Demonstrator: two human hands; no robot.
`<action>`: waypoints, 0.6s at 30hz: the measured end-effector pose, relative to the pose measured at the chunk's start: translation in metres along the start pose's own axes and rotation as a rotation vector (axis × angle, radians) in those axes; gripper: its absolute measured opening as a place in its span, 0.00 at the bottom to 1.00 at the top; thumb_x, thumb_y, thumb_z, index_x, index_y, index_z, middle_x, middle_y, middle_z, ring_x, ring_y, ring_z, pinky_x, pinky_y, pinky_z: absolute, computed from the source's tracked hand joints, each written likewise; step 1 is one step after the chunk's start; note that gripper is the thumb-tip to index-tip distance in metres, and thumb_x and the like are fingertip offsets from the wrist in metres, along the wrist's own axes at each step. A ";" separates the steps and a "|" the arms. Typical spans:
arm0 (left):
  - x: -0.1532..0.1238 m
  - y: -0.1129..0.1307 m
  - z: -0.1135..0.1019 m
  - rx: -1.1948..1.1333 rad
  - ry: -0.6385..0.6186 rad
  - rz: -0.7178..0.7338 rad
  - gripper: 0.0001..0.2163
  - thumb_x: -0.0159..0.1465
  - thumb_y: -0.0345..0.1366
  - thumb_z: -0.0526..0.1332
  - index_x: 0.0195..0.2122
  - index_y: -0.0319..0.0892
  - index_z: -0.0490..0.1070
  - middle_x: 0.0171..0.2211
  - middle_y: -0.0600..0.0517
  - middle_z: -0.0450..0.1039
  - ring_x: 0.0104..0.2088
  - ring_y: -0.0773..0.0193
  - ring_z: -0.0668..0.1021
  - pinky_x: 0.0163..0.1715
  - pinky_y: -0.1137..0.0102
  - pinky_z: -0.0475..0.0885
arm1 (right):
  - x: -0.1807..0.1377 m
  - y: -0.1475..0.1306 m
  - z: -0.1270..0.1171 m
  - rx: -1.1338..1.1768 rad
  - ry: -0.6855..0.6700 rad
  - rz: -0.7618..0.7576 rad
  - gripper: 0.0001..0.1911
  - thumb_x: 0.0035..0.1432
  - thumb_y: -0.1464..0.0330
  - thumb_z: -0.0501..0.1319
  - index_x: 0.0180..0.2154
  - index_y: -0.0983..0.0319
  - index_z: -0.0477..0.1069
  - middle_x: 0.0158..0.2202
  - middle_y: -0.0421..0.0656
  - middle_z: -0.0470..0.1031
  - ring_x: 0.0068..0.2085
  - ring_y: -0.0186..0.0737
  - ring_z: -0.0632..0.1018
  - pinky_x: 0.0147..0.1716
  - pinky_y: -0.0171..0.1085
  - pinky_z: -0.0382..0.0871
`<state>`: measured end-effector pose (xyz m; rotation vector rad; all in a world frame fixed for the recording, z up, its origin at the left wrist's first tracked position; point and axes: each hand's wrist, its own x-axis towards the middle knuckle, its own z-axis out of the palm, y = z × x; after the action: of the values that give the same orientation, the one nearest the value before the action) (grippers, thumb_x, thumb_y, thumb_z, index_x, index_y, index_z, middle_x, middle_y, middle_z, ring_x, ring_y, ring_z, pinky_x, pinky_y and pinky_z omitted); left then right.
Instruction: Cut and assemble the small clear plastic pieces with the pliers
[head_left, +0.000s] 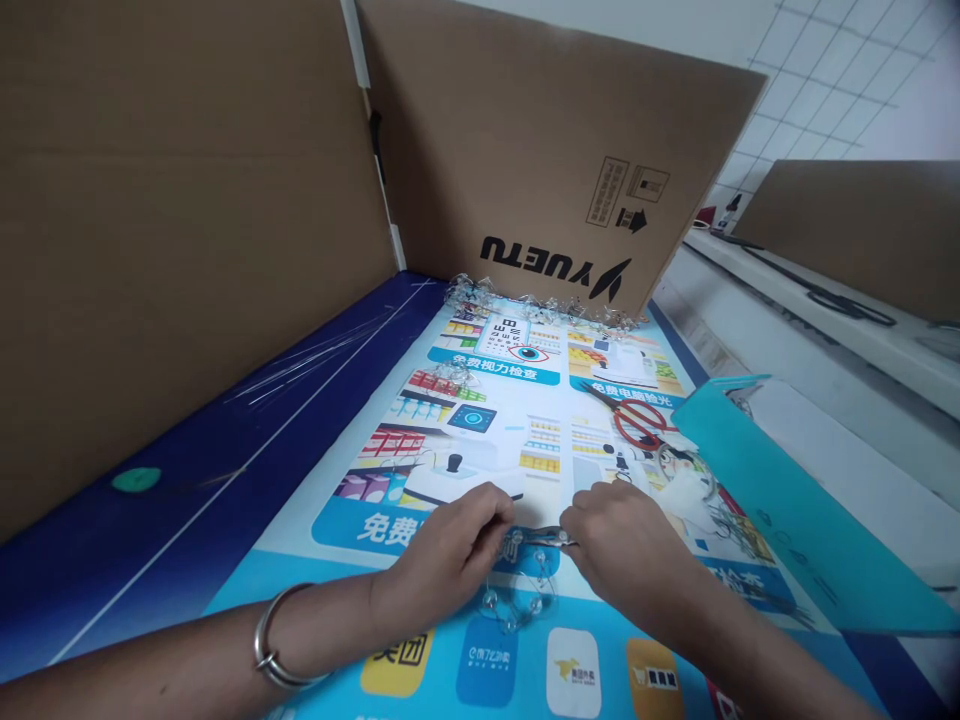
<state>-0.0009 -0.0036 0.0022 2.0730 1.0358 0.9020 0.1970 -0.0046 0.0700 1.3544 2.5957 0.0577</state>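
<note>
My right hand (pixel 626 530) is closed around the handles of a small pair of pliers (pixel 551 537), whose metal jaws point left toward my other hand. My left hand (pixel 454 545) pinches the end of a wire strand with clear beads (pixel 514 612). Its loop of beads hangs just below the pliers, between the two hands. The left fingertips and the tips of the jaws meet closely, so I cannot tell exactly what the jaws touch.
Red-handled scissors (pixel 637 420) lie beyond my right hand, near a plastic bag (pixel 686 490) and a teal box (pixel 795 510). A row of beaded wire pieces (pixel 540 312) lies against the cardboard wall (pixel 555 130). A green tag (pixel 136 480) and clear strands (pixel 300 360) are at left.
</note>
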 end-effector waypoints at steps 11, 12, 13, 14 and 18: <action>0.001 0.000 0.001 0.194 -0.008 -0.006 0.05 0.58 0.26 0.50 0.31 0.42 0.60 0.28 0.54 0.65 0.27 0.66 0.67 0.26 0.72 0.61 | 0.002 -0.011 0.001 -0.028 0.031 -0.025 0.07 0.52 0.75 0.55 0.25 0.62 0.67 0.24 0.41 0.69 0.26 0.36 0.66 0.25 0.37 0.47; 0.000 -0.001 0.001 0.217 -0.017 -0.002 0.05 0.58 0.25 0.50 0.31 0.42 0.60 0.28 0.54 0.65 0.27 0.66 0.68 0.26 0.72 0.61 | 0.002 -0.012 0.000 -0.032 0.032 -0.020 0.07 0.51 0.77 0.55 0.25 0.62 0.67 0.24 0.41 0.69 0.26 0.36 0.66 0.25 0.37 0.46; -0.001 -0.002 0.002 0.237 -0.025 0.007 0.06 0.58 0.25 0.50 0.32 0.42 0.60 0.28 0.54 0.65 0.27 0.66 0.68 0.27 0.72 0.61 | 0.002 -0.013 -0.001 -0.034 0.033 -0.017 0.07 0.49 0.77 0.56 0.25 0.62 0.67 0.24 0.42 0.69 0.26 0.36 0.66 0.25 0.37 0.45; -0.002 -0.003 0.002 0.256 -0.028 0.020 0.06 0.58 0.25 0.50 0.32 0.42 0.60 0.28 0.54 0.66 0.27 0.66 0.68 0.27 0.72 0.61 | 0.002 -0.014 -0.002 -0.036 0.033 -0.015 0.07 0.48 0.78 0.56 0.24 0.62 0.67 0.24 0.42 0.69 0.26 0.37 0.66 0.25 0.37 0.45; -0.003 -0.005 0.002 0.301 -0.011 0.071 0.06 0.58 0.24 0.49 0.31 0.42 0.59 0.28 0.54 0.66 0.28 0.66 0.68 0.28 0.72 0.61 | 0.004 -0.016 -0.003 -0.032 0.036 -0.009 0.06 0.48 0.78 0.57 0.24 0.62 0.67 0.24 0.43 0.68 0.26 0.36 0.66 0.24 0.38 0.43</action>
<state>-0.0028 -0.0047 -0.0036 2.3720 1.1573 0.8080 0.1817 -0.0103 0.0705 1.3433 2.6183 0.1235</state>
